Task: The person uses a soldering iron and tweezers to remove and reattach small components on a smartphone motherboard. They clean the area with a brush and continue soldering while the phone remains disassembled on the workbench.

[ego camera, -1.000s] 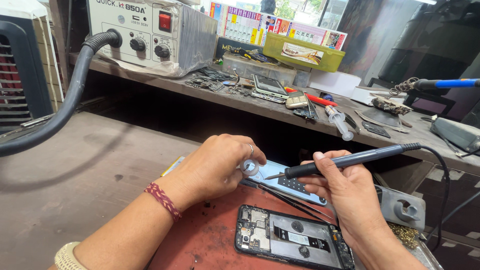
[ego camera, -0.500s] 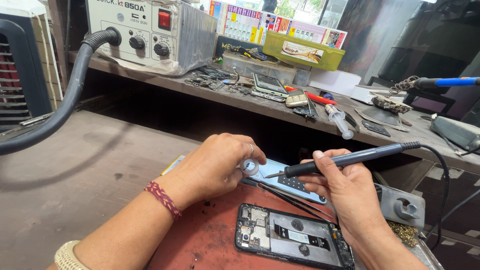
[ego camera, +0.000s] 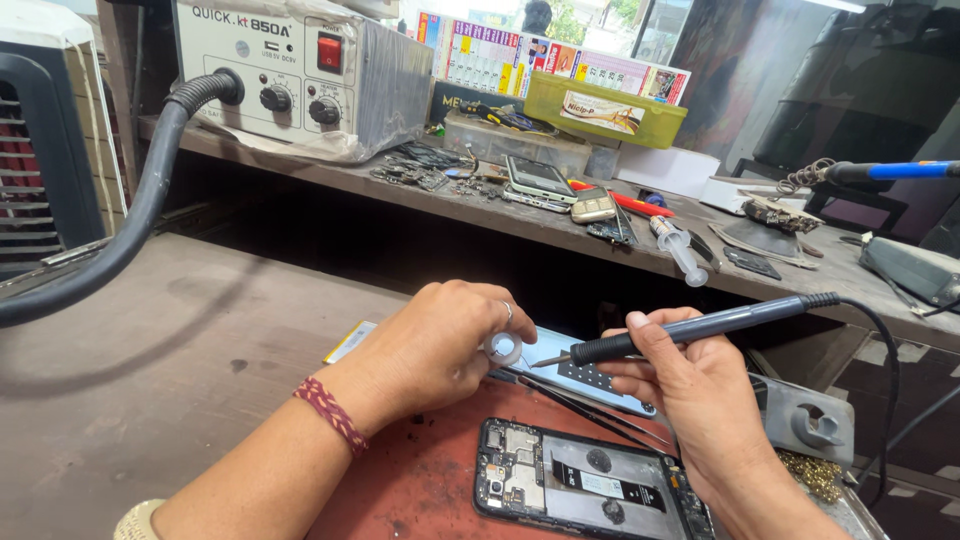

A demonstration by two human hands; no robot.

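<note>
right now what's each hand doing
left hand: closed on a small white ring-shaped thing
right hand: closed on the soldering iron

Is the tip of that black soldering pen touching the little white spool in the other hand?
Apart. The head view shows a gap between the soldering pen tip and the white spool held by the left hand.

A grey hot-air station (ego camera: 300,75) with black hose (ego camera: 130,230), a green box (ego camera: 605,108), perhaps a syringe (ego camera: 680,252).
</note>
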